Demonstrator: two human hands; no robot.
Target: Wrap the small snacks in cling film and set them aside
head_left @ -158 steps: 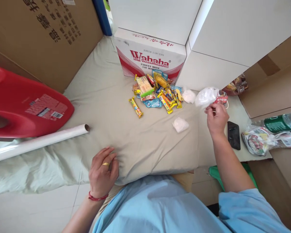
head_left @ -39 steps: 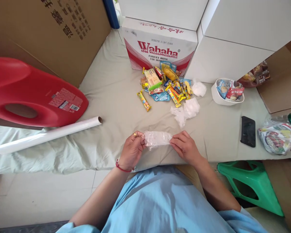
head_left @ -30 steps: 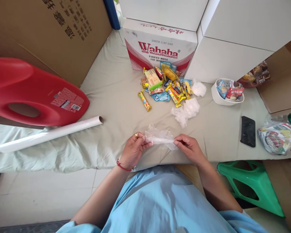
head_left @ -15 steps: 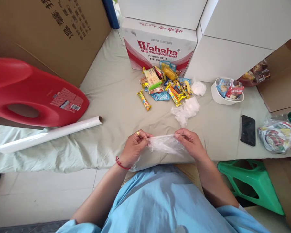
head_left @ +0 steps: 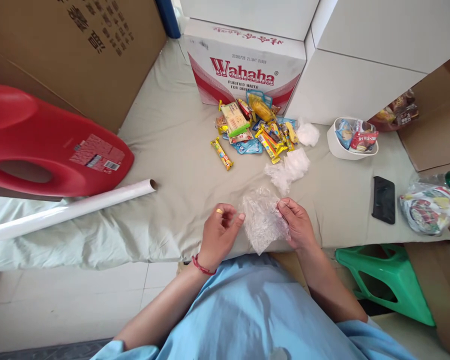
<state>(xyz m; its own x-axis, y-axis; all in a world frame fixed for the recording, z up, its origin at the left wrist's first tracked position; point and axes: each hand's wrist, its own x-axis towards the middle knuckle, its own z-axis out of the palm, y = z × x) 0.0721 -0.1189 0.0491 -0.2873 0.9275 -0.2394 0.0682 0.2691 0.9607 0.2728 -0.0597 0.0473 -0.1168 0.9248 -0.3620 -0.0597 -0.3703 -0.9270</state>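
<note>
A crinkled clear plastic bag (head_left: 264, 225) hangs spread in front of me, above the front edge of the cloth-covered surface. My right hand (head_left: 299, 225) pinches its right side between thumb and fingers. Beside the bag's left edge is my left hand (head_left: 220, 232), with the thumb apart from the half-curled fingers and no plastic visible between them. Just beyond the bag lie two crumpled clumps of thin white plastic (head_left: 290, 169). Behind those, a heap of wrapped snacks (head_left: 272, 137) rests against a Wahaha carton (head_left: 243, 70), and one yellow snack bar (head_left: 222, 154) lies a little apart.
At the left are a red jug (head_left: 60, 145), a white roll (head_left: 75, 207) and a large brown carton (head_left: 78, 55). To the right, a white tub (head_left: 350, 151) holds snack packs, near a black phone (head_left: 383, 200) and a bagged item (head_left: 429, 210). A green stool (head_left: 408, 290) stands below.
My left hand has let go of the bag's edge and its thumb has parted from the fingers. The bag, stretched between both hands before, now hangs wider from my right hand.
</note>
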